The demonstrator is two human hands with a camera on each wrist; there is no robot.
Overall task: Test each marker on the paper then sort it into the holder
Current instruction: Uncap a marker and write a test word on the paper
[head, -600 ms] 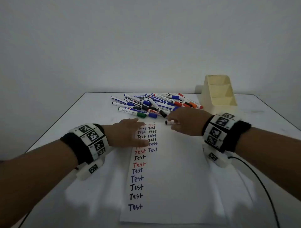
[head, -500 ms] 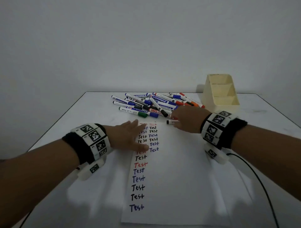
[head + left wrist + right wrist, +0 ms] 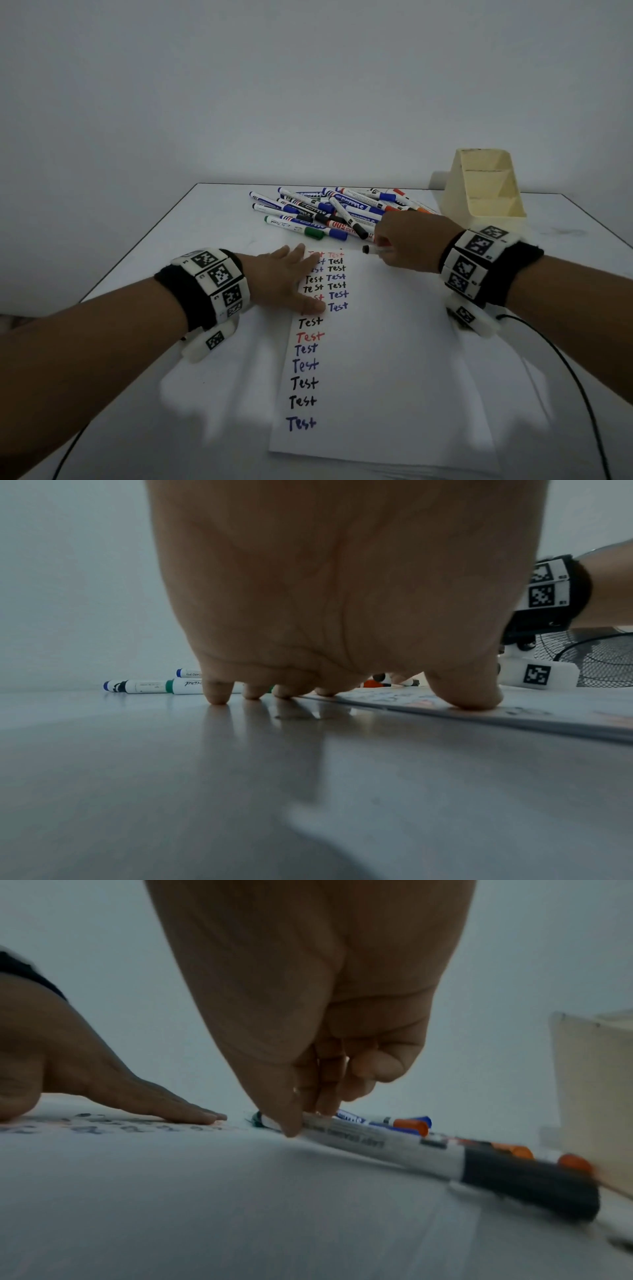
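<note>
A white sheet of paper (image 3: 376, 359) with two columns of "Test" words lies in front of me. My left hand (image 3: 287, 277) lies flat on the sheet's upper left edge, fingers straight; its fingertips (image 3: 469, 699) press down on paper and table. My right hand (image 3: 407, 245) pinches a white marker with a black cap (image 3: 428, 1153) that lies on the top of the paper; its black end (image 3: 365, 249) pokes out left of the hand. A pile of markers (image 3: 325, 212) sits just beyond. The cream holder (image 3: 486, 192) stands at the back right.
The white table (image 3: 212, 219) ends at a grey wall behind the pile. A black cable (image 3: 565, 370) trails from my right wrist across the table. A fan (image 3: 603, 661) shows beyond the right arm in the left wrist view.
My right hand with the black-capped marker has shifted slightly to the right and farther away. The left hand stays flat on the paper.
</note>
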